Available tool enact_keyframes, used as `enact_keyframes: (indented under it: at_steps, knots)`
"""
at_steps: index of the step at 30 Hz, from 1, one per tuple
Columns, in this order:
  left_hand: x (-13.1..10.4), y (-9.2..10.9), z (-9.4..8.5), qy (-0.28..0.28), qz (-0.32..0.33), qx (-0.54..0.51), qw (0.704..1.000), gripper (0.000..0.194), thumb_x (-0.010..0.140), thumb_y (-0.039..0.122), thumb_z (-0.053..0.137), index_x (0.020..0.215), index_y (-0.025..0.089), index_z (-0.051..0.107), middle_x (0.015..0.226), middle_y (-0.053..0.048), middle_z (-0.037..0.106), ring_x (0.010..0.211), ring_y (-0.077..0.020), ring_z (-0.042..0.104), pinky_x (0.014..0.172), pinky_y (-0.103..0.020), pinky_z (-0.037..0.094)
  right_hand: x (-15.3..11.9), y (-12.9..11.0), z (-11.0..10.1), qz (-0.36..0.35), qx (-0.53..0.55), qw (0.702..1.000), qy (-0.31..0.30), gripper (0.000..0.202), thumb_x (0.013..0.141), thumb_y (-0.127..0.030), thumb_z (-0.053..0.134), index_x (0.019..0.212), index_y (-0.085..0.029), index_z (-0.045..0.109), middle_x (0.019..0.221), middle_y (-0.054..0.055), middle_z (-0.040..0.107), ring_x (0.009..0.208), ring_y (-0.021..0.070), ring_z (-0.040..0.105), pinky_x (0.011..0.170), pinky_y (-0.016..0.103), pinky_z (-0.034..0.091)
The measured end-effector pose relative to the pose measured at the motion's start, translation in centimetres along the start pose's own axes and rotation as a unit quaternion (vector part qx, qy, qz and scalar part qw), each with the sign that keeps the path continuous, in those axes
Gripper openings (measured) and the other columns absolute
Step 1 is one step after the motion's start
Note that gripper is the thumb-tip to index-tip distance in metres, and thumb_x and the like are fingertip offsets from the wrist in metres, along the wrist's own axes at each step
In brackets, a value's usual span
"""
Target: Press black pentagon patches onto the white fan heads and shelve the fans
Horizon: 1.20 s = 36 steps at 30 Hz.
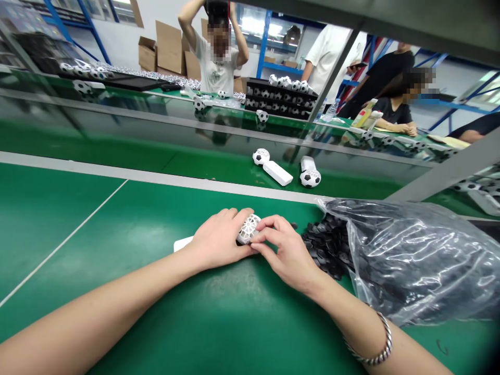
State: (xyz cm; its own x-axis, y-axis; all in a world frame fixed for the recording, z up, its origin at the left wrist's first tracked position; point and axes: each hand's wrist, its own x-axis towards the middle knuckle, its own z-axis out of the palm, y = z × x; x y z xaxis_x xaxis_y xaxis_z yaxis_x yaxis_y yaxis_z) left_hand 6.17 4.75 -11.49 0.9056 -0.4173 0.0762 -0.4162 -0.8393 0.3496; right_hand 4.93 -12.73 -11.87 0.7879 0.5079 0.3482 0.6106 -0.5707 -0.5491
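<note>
A white handheld fan [249, 229] with a round, web-like grille lies low over the green table, its pale handle showing behind my left wrist. My left hand [219, 238] is closed round the head of this fan from the left. From the right, my right hand [287, 252] pinches at the rim of the grille, thumb against fingers; whatever is between the fingertips is too small to make out. Just right of that hand lies a heap of small black plastic pieces [328, 242], spilling from a clear plastic bag [422, 260].
Beyond a pale metal rail [156, 179], two football-headed fans [277, 172] [310, 178] rest on the green conveyor belt. A slanted metal post [449, 161] rises at right. Across the belt are several people, black trays [279, 99] of football-shaped parts and cardboard boxes [170, 47].
</note>
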Motion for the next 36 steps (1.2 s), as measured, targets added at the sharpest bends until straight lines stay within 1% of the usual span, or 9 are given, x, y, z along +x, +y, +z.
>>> enact_keyframes:
  at_steps: [7,9,12,16,22,26,30,33,36]
  knots:
    - [0.1,-0.6,-0.2,-0.009,-0.012,-0.070,0.997,0.069,0.068,0.057,0.057,0.127,0.029,0.034,0.120,-0.004,0.048,0.103,-0.0250,0.052,0.082,-0.035,0.044,-0.1,0.0,0.6,0.022,0.053,0.997,0.047,0.011,0.078,-0.010,0.060,0.076,-0.019,0.056,0.097,0.001,0.050,0.096,0.0169,0.049,0.086,0.033,0.038]
    - [0.1,-0.6,-0.2,-0.010,-0.013,-0.068,0.998,0.068,0.068,0.057,0.056,0.126,0.029,0.036,0.119,-0.004,0.049,0.101,-0.0251,0.053,0.080,-0.036,0.045,0.0,0.2,0.7,0.029,0.057,0.996,0.059,0.015,0.075,-0.010,0.062,0.084,-0.020,0.055,0.106,0.002,0.048,0.103,0.0182,0.046,0.090,0.034,0.037]
    - [0.1,-0.5,-0.3,-0.008,-0.016,-0.070,0.997,0.067,0.068,0.056,0.057,0.126,0.028,0.037,0.118,-0.004,0.050,0.100,-0.0249,0.053,0.080,-0.035,0.045,0.0,0.5,1.0,0.057,0.076,0.994,0.057,0.037,0.073,-0.013,0.063,0.106,-0.021,0.047,0.121,0.006,0.042,0.115,0.0208,0.038,0.093,0.036,0.037]
    - [0.0,-0.5,-0.4,-0.008,-0.021,-0.080,0.997,0.063,0.069,0.053,0.057,0.125,0.030,0.037,0.115,-0.003,0.051,0.096,-0.0237,0.055,0.079,-0.035,0.045,-0.1,0.8,1.5,0.079,0.121,0.989,0.017,0.049,0.077,-0.015,0.059,0.120,-0.021,0.036,0.120,0.006,0.046,0.110,0.0189,0.045,0.094,0.036,0.039]
    - [0.0,-0.8,-0.3,-0.017,-0.006,-0.070,0.997,0.065,0.069,0.050,0.058,0.126,0.028,0.036,0.120,-0.004,0.049,0.103,-0.0250,0.052,0.084,-0.035,0.043,0.6,1.8,0.1,0.073,0.132,0.989,-0.009,0.036,0.079,-0.016,0.060,0.112,-0.020,0.046,0.108,0.004,0.051,0.099,0.0159,0.050,0.085,0.030,0.044]
    - [0.2,-1.5,-0.2,-0.036,0.012,-0.045,0.998,0.065,0.070,0.039,0.059,0.127,0.023,0.033,0.122,-0.005,0.050,0.104,-0.0254,0.051,0.085,-0.037,0.042,0.8,3.5,-2.5,0.122,0.006,0.993,-0.006,0.010,0.079,-0.019,0.063,0.088,-0.019,0.058,0.090,0.002,0.051,0.083,0.0133,0.052,0.070,0.024,0.043]
    - [0.4,-1.9,0.1,0.019,0.089,0.010,0.996,0.054,0.073,0.020,0.051,0.125,0.026,0.037,0.121,-0.004,0.048,0.108,-0.0243,0.045,0.089,-0.039,0.037,0.4,4.2,-3.4,0.164,-0.087,0.978,-0.092,0.012,0.072,-0.024,0.070,0.079,-0.020,0.061,0.080,0.000,0.051,0.076,0.0143,0.051,0.067,0.025,0.039]
    - [0.6,-1.9,0.4,0.065,0.085,0.044,0.993,0.060,0.073,0.008,0.044,0.129,0.028,0.036,0.114,-0.006,0.049,0.103,-0.0236,0.044,0.086,-0.040,0.038,0.2,3.9,-2.9,0.190,-0.121,0.966,-0.127,0.011,0.073,-0.022,0.070,0.079,-0.022,0.061,0.081,0.000,0.053,0.079,0.0157,0.051,0.064,0.024,0.037]
    - [0.6,-2.1,0.6,0.066,0.091,0.033,0.993,0.066,0.070,0.001,0.040,0.128,0.031,0.036,0.112,-0.003,0.052,0.101,-0.0213,0.045,0.090,-0.043,0.035,0.3,3.6,-2.6,0.196,-0.133,0.962,-0.134,0.008,0.075,-0.017,0.066,0.075,-0.021,0.060,0.081,0.000,0.054,0.083,0.0159,0.051,0.066,0.023,0.036]
